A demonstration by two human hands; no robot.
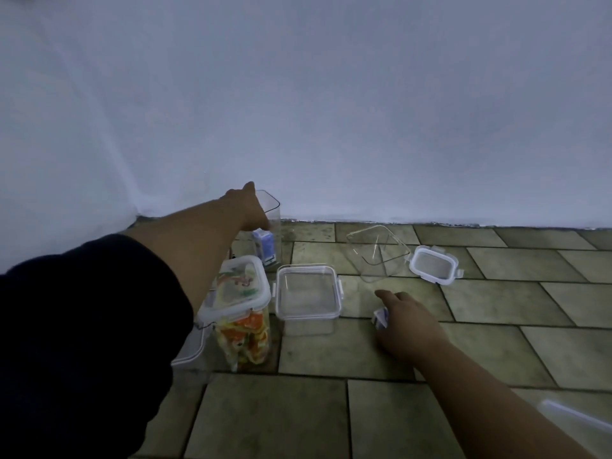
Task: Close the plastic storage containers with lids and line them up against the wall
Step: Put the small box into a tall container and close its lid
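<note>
The left hand (250,207) reached far out to a tall clear plastic box with no lid (270,226). This box stood right by the white wall (331,111). The hand was at the box's open top rim, with its fingers going over the edge. I could not tell how tight the fingers held it. A small blue and white packet (265,248) sat inside the tall box. The arm had a dark sleeve (82,326) on it.

The right hand (405,318) was low over the greenish tiled floor (463,359). Its fingers were curled around a small white and purple packet (381,318), and one finger pointed forward.

Near the left arm stood a tall clear box full of orange and yellow packets (246,339). Its white-rimmed lid was shut on top. Just beside it, to the right, stood a low clear square box with a clear lid (308,294) on it. I could not tell if its side clips were pressed down.

Further back, an empty clear square box (377,253) sat open, near the wall but not touching it. A small lid with a white rim and clips (433,265) lay flat on the floor, touching that box's right side.

Another clear lid with a white edge (190,351) peeked out from under the left sleeve. A bit of clear plastic (576,422) showed at the bottom right corner.
</note>
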